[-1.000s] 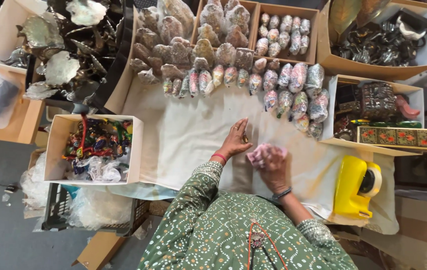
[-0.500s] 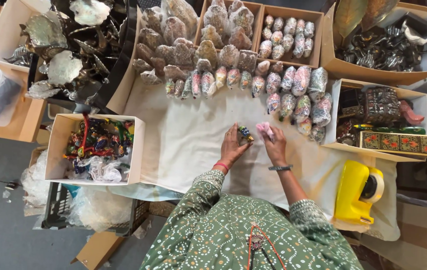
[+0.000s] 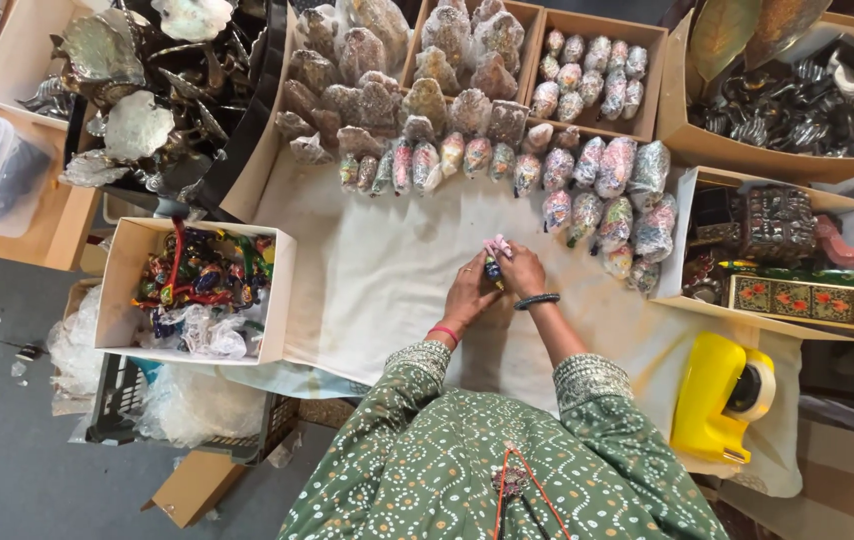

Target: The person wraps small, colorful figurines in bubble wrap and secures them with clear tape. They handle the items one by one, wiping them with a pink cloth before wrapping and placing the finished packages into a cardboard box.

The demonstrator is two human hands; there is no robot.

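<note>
1. The left hand (image 3: 469,294) and the right hand (image 3: 521,272) meet over the cream cloth (image 3: 377,270) that covers the desk.
2. The left grip is clenched on a small painted figurine (image 3: 493,268), held upright between both hands just above the cloth.
3. The right grip presses a crumpled pink tissue (image 3: 496,245) against the top of the figurine.
4. A row of wrapped painted ornaments (image 3: 507,165) lies beyond the hands.
5. A white box of colourful trinkets (image 3: 197,285) sits to the left, and a yellow tape dispenser (image 3: 722,395) to the right.
</note>
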